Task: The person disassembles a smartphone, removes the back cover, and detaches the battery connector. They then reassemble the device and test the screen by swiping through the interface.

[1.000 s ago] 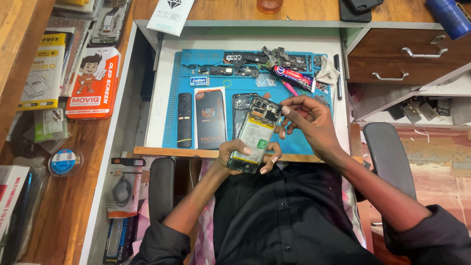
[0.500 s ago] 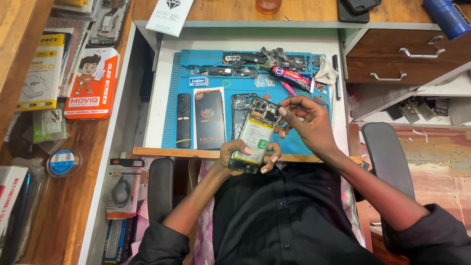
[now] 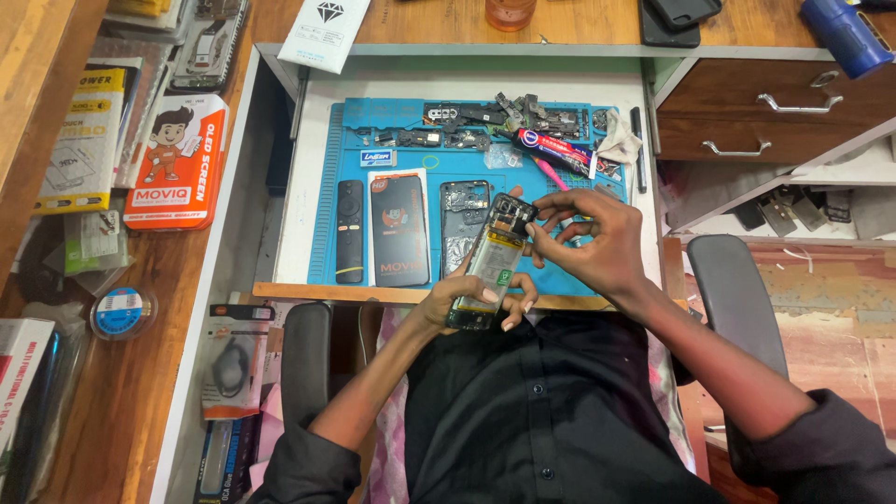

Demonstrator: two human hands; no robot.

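The left hand [image 3: 471, 297] is clamped around the opened black smartphone with its back cover off [image 3: 493, 261], held above the blue silicone repair mat [image 3: 392, 149], while the right hand [image 3: 583, 241] pinches its fingertips together at the phone's upper end, so the inside work seems unfinished.

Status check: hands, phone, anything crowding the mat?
Left hand grips the opened black phone with exposed battery from below. Right hand pinches at its top end. Loose phone parts and black remote lie apart on the blue mat.
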